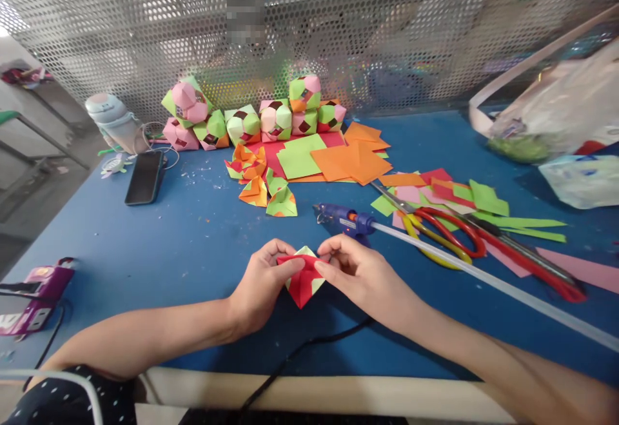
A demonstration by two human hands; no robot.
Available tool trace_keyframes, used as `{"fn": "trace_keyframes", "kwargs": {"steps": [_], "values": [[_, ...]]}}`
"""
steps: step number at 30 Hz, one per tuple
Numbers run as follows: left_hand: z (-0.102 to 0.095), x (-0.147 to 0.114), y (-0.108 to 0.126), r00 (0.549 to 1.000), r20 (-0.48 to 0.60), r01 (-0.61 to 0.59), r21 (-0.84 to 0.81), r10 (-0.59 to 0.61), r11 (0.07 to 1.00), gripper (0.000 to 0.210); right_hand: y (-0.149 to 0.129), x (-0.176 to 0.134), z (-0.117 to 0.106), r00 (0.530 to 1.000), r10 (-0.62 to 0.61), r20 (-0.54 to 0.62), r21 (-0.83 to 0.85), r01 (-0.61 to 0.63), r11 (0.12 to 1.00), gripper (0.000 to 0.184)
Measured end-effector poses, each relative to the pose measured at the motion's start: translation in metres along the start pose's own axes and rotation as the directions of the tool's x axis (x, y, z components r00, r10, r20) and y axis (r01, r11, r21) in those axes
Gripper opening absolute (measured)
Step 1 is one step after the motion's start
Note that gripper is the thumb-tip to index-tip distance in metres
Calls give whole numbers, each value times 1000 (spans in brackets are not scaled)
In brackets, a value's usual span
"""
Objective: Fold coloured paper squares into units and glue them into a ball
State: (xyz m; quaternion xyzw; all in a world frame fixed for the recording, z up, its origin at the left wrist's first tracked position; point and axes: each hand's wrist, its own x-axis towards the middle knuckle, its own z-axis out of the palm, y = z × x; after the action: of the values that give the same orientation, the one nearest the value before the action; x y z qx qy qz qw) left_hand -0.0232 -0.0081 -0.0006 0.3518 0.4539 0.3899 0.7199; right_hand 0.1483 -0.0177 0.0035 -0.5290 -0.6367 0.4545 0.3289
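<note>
Between my two hands is a small folded paper piece (302, 283), red on its front with pale green at the edges and top. My left hand (261, 276) pinches its left side with thumb and fingers. On the right side, my right hand (355, 276) grips it the same way, thumb on the red face. Just beyond my right hand lies a blue hot glue gun (343, 217) with a long clear glue stick (464, 270) out of its back. Several folded orange, red and green paper pieces (282, 202) sit farther off.
Finished paper balls (275, 120) are stacked along the perforated metal panel (387, 44). Square sheets (302, 156) lie before them. Scissors (445, 231), a red cutter (536, 260) and paper scraps are at right. A phone (145, 178), a bottle (113, 122) and a purple power strip (43, 296) stand left.
</note>
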Motion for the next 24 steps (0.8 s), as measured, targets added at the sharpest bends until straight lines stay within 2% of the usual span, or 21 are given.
{"fn": "trace_keyframes", "kwargs": {"steps": [4, 9, 17, 20, 24], "values": [[2, -2, -1, 1000, -2, 24, 30, -24, 999, 16, 4, -1, 2, 999, -37, -33, -30, 36, 999, 9], [5, -2, 2, 998, 22, 55, 43, -56, 998, 15, 5, -1, 1, 998, -46, -51, -28, 44, 999, 6], [2, 1, 3, 1000, -6, 26, 93, -25, 995, 10, 4, -2, 1, 999, -45, -26, 4, 45, 999, 4], [2, 2, 5, 999, 21, 26, 89, -28, 996, 9, 3, -2, -1, 994, -104, -16, -9, 103, 995, 7], [2, 1, 8, 996, 75, 33, 99, -41, 995, 7, 2, -2, -4, 968, -249, -6, -83, 248, 965, 14]]}}
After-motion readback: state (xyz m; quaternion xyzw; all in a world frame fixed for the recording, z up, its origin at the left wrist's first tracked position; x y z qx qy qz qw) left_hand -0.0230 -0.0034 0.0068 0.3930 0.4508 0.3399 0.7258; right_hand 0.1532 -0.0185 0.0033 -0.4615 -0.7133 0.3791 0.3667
